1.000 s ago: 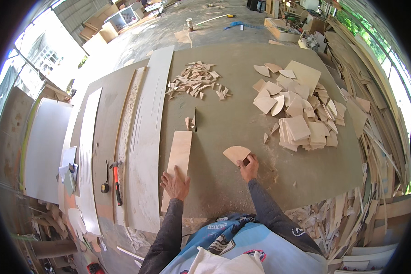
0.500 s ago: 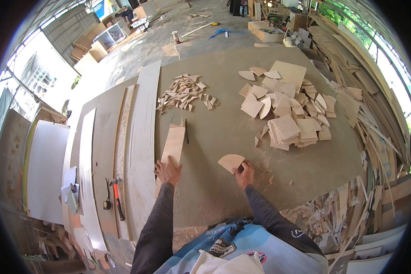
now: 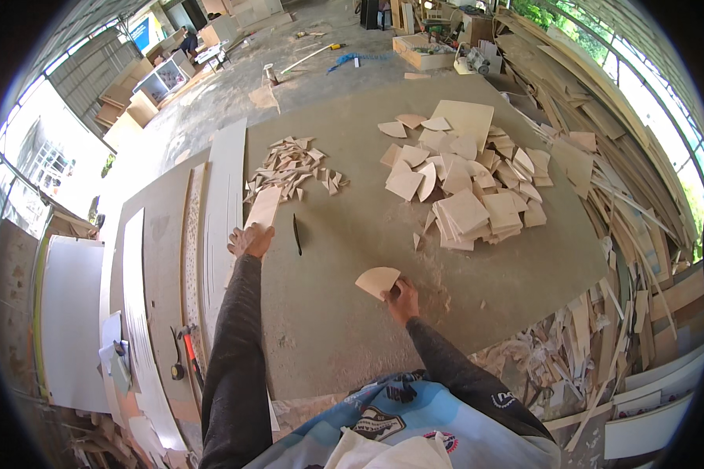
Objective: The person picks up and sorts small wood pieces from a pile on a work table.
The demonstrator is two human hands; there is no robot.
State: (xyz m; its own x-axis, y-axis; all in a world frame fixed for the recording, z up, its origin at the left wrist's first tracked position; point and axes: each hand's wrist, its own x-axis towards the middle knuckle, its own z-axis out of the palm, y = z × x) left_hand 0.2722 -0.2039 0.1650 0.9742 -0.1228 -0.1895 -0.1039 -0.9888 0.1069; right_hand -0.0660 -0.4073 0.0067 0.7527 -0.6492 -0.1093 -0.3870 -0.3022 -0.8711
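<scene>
My left hand (image 3: 252, 240) lies over a long pale wooden strip (image 3: 264, 206), its fingers and thumb closed across the width. The strip's far end reaches a heap of small triangular wood offcuts (image 3: 289, 164). Beside it, on the right, a thin dark pencil-like stick (image 3: 297, 234) rests on the table board (image 3: 328, 313). My right hand (image 3: 401, 301) pinches the right corner of a quarter-round plywood piece (image 3: 377, 281), with the curved edge facing away from me. Farther right sits a big pile of square and rounded plywood pieces (image 3: 465, 184).
A hammer (image 3: 189, 348) with an orange handle and a tape measure (image 3: 177, 370) lie at the left. White long panels (image 3: 225, 187) run along that side. Scrap wood (image 3: 579, 352) and stacked boards (image 3: 610, 133) crowd the right edge. A person (image 3: 188, 43) is far off.
My left hand has pushed the wooden strip away from me, up to the offcut heap, leaving the dark stick behind. My right hand keeps its quarter-round piece. The view has swung slightly right.
</scene>
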